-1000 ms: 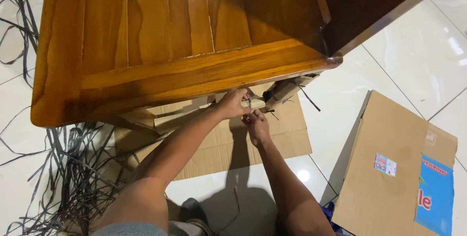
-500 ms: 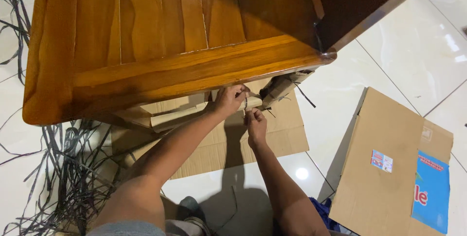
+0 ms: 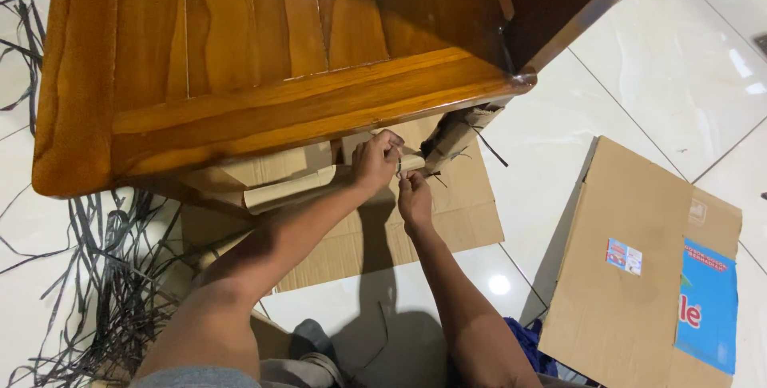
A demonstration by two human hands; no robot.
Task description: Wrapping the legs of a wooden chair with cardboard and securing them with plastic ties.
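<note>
A glossy brown wooden table [image 3: 264, 76] fills the upper view. Below its front edge runs a crossbar wrapped in brown cardboard [image 3: 296, 184]. My left hand [image 3: 374, 160] grips that wrapped bar at its right end. My right hand [image 3: 415, 196] is just beside it, pinching a thin black plastic strap [image 3: 399, 166] that runs around the wrapping. Right of both hands, the table leg [image 3: 459, 134] is also wrapped in torn cardboard with black strap ends sticking out.
A flat cardboard sheet [image 3: 447, 220] lies on the white tile floor under the table. A folded cardboard box [image 3: 639, 268] with a blue printed panel lies at the right. A tangle of loose black straps [image 3: 104, 276] covers the floor at the left.
The view has shifted slightly, so the table sits lower left. My hands stay at the bar's right end; the right hand has moved up a little toward the strap.
</note>
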